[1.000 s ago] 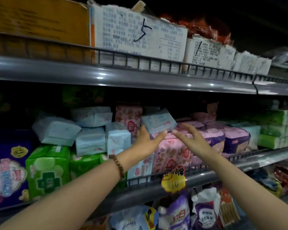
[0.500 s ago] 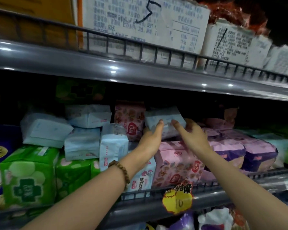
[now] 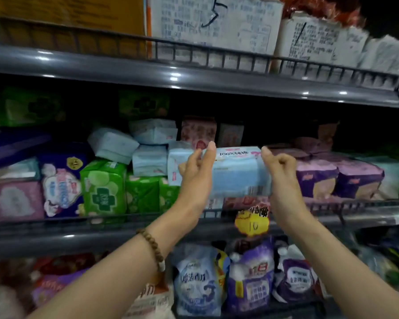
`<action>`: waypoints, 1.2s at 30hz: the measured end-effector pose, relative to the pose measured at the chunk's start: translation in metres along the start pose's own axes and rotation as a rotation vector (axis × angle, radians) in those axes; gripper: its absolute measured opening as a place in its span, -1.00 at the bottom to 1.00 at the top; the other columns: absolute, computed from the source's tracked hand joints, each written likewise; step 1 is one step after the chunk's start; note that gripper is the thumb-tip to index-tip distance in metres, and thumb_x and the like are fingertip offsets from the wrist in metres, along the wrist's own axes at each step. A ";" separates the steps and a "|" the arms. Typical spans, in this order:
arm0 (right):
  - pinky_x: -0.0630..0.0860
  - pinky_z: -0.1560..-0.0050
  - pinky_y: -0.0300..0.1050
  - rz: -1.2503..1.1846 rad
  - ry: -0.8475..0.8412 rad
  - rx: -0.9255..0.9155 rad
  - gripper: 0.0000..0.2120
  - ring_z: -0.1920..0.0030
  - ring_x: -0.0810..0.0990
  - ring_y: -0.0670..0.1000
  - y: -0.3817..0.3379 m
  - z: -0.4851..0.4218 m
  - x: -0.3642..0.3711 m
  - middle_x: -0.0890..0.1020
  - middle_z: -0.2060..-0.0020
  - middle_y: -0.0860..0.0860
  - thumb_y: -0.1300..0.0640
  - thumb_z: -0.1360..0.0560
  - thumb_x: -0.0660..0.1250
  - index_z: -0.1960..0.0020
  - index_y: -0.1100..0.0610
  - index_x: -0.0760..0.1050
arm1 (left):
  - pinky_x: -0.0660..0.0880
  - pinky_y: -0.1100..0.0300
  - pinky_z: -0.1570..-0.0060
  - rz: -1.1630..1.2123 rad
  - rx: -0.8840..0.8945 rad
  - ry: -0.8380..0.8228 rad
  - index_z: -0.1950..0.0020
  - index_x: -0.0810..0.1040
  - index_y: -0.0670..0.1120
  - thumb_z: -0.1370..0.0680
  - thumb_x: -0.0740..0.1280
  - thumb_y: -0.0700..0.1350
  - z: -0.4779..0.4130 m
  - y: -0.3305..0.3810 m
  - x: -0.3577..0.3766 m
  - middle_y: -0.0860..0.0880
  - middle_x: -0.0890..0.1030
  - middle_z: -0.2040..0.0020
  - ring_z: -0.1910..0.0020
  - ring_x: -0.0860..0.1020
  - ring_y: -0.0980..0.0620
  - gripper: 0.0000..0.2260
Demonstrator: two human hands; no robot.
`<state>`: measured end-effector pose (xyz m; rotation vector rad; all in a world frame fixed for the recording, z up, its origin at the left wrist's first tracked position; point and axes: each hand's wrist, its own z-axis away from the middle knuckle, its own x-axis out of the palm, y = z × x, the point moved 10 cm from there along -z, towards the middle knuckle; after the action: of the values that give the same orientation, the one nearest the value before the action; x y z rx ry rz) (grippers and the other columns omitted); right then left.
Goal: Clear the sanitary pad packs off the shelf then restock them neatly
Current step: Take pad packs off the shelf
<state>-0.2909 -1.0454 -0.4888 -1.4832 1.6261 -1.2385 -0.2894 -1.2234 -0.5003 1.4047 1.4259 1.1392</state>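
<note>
Finding: one pale blue pack (image 3: 238,174) is held in the air in front of the middle shelf (image 3: 67,240), above the front rail (image 3: 359,204) and clear of the stock behind it.

The left hand (image 3: 197,172) is clamped on the pack's left end, thumb up and fingers curled. The right hand (image 3: 281,174) is clamped on the right end the same way. Nothing supports the pack underneath.

Risks:
- The pack looks soft. Held only by its ends, it may sag or slip out and drop onto the pouches (image 3: 199,282) on the shelf below.
- A low withdrawal could catch the rail or knock the yellow price tag (image 3: 251,223) loose.
- The white packs (image 3: 113,145) just left of the hands are stacked loosely, one of them tilted. A brush from the left forearm could topple them.
- The pink packs (image 3: 242,201) underneath are partly hidden, so their stability cannot be judged.
</note>
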 end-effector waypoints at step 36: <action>0.51 0.15 -0.36 0.402 -0.638 1.220 -0.61 -0.13 0.54 0.00 0.541 0.341 0.056 0.55 -0.23 0.05 0.08 -0.56 0.31 -0.34 0.14 0.35 | 0.56 0.34 0.31 -0.221 -1.032 -0.030 -0.22 0.48 -0.28 -0.55 0.32 -0.24 0.236 -0.543 -0.181 -0.22 0.58 -0.18 0.09 0.59 0.04 -0.74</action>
<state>-0.2141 -1.2137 -1.1038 -0.5908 0.4611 -1.0178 -0.1956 -1.3744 -1.0928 0.5106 0.7157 1.3856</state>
